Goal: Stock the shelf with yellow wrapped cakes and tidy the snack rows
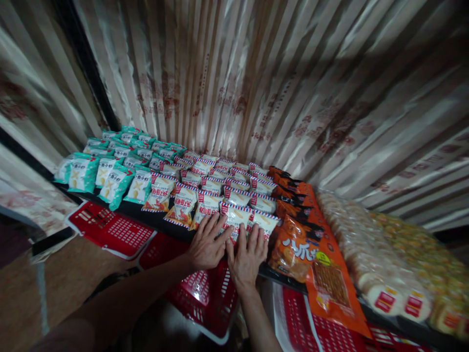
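White snack bags [200, 168] with red lettering and striped edges stand in rows on a dark shelf. Fingers spread, my left hand [208, 242] rests against the front-row bags near the middle. My right hand [247, 256] lies beside it, its stretched fingers touching a front bag [264, 221] at the right end of that row. The thumbs nearly meet in front of another white bag [235, 215]. Neither hand is wrapped round a bag. Parts of the front bags are hidden behind the fingers.
Teal snack bags [115, 186] fill the left end. To the right stand orange bags [293, 244], then clear-wrapped round pale snacks [384, 298] and yellowish packs [417, 244]. Red plastic baskets [110, 230] sit below the shelf's front edge. A pleated curtain [227, 73] hangs behind.
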Available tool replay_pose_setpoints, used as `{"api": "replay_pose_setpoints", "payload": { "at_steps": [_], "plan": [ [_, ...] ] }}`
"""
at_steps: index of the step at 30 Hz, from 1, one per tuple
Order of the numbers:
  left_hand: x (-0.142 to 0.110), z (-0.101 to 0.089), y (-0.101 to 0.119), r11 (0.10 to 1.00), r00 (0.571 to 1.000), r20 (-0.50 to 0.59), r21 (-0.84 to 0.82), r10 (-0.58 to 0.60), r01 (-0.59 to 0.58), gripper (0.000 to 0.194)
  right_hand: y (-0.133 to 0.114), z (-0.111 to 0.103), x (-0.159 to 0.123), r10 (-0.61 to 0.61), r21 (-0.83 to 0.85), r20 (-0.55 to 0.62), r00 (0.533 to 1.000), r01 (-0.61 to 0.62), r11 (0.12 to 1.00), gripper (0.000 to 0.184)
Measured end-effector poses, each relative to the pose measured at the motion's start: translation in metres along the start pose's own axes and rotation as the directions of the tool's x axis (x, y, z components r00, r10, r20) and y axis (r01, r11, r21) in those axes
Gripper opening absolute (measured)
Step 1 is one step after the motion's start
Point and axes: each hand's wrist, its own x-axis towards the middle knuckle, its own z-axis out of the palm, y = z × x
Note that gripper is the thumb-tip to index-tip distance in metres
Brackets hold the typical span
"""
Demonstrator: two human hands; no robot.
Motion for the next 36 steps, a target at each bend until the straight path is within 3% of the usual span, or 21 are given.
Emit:
{"api": "replay_pose_setpoints", "payload": {
  "at_steps": [9,18,36],
  "plan": [
    [0.001,0.002,0.002,1.0,1.0,0.016,0.017,-0.005,0.004,0.054,0.001,-0.003,0.0,-0.006,0.03,0.014,1.0,0.005,1.0,0.064],
    [0.002,0.005,0.001,1.0,1.0,0.017,0.022,0.018,-0.018,0.052,0.011,-0.007,0.0,0.108,0.026,0.021,0.994,-0.109,0.994,0.059],
    [0.002,0.003,0.001,0.997,0.998,0.01,0.041,0.057,-0.058,0.05,0.013,-0.006,0.0,0.115,0.034,0.047,0.992,-0.116,0.993,0.061]
  ]
}}
